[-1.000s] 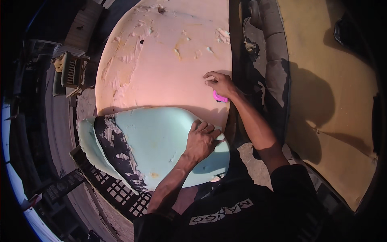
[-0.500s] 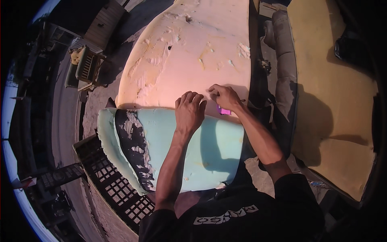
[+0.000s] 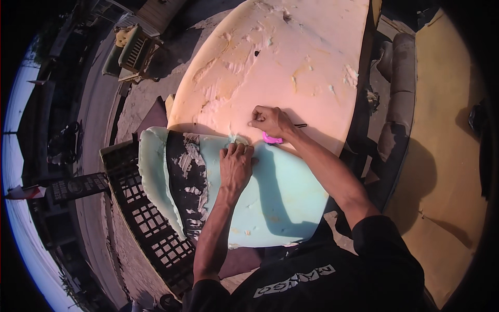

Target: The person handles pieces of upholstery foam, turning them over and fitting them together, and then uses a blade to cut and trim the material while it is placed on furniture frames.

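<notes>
A large pale pink foam slab [image 3: 312,52] with torn patches lies before me, and a light blue-green foam sheet [image 3: 280,192] covers its near end. My left hand [image 3: 237,162] is closed with bent fingers on the far edge of the blue-green sheet, where a small flap of foam [image 3: 237,139] sticks up. Just beyond and to the right, my right hand [image 3: 272,122] is closed above the pink foam. A thin dark rod [image 3: 300,125] shows beside its wrist. Under that hand sits a small bright magenta object [image 3: 271,138], partly hidden. What the right fingers hold is hidden.
A black strip [image 3: 182,171] with foam scraps runs along the sheet's left side. Below it is a dark grid frame [image 3: 156,234]. Grey cushions [image 3: 400,99] and a tan foam sheet [image 3: 442,156] lie at right. A wooden chair [image 3: 138,54] stands far left.
My left hand has drawn nearer to me, onto the edge of the blue-green sheet, where a flap now stands up. My right hand has shifted left over the pink foam. The whole view has shifted.
</notes>
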Available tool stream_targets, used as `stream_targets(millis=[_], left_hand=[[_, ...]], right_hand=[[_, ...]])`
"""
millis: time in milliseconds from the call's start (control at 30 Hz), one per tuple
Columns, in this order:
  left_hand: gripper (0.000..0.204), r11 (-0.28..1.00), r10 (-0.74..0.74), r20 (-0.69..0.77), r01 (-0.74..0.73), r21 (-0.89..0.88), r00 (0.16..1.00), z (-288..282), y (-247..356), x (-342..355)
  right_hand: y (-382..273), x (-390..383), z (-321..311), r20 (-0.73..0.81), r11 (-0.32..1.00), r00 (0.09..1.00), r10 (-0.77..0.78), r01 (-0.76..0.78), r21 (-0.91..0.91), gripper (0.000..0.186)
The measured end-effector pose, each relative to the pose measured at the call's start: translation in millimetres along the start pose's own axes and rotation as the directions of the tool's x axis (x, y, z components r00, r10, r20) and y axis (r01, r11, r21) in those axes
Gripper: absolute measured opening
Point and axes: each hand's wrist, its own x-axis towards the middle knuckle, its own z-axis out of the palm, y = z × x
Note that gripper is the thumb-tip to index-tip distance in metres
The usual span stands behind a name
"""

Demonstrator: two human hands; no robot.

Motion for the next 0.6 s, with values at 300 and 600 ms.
stream_targets(millis=[300,600], left_hand=[[0.04,0.936,-0.259,-0.186,0.293,0.193,0.948,-13,-36,47],[0.022,0.901,-0.369,0.216,0.291,0.323,0.904,-10,-38,71]], right_hand=[[-31,9,2,-0.054,0.95,0.979,-0.195,0.175,-0.259,0.025],[-47,50,24,0.128,0.928,0.986,-0.105,0.143,-0.345,0.032]])
